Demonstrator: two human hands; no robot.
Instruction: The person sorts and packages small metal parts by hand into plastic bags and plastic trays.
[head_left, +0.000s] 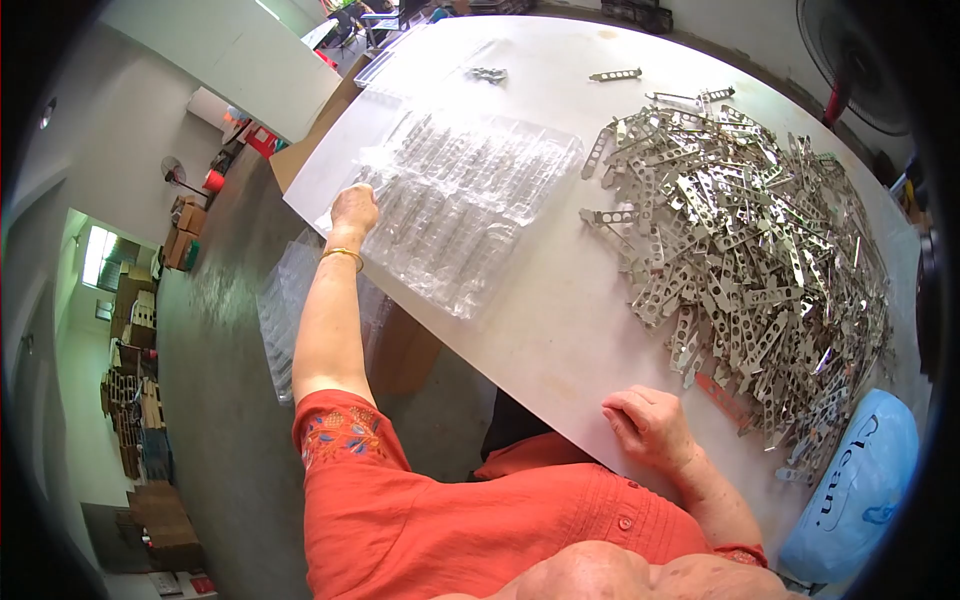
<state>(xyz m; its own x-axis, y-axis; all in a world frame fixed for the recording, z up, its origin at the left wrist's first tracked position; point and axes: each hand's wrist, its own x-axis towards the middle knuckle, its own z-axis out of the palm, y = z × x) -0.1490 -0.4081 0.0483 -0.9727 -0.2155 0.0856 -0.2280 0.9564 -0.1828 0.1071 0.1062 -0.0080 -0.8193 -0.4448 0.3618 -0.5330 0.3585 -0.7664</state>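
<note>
My left hand (355, 210) is closed at the left edge of a clear plastic tray (450, 205), pinching its corner area. The tray lies on the white table and has rows of long moulded slots; glare hides some of its surface. My right hand (648, 425) rests near the table's front edge with its fingers curled in, and nothing shows in it. Beyond it spreads a big heap of flat metal brackets (740, 250) with round holes.
More clear plastic trays (285, 310) are below the table's left edge. A few loose brackets (615, 75) lie at the table's far side. A blue plastic bag (850, 490) sits at the right edge. A fan (850, 60) stands behind, and cartons (185, 235) line the wall.
</note>
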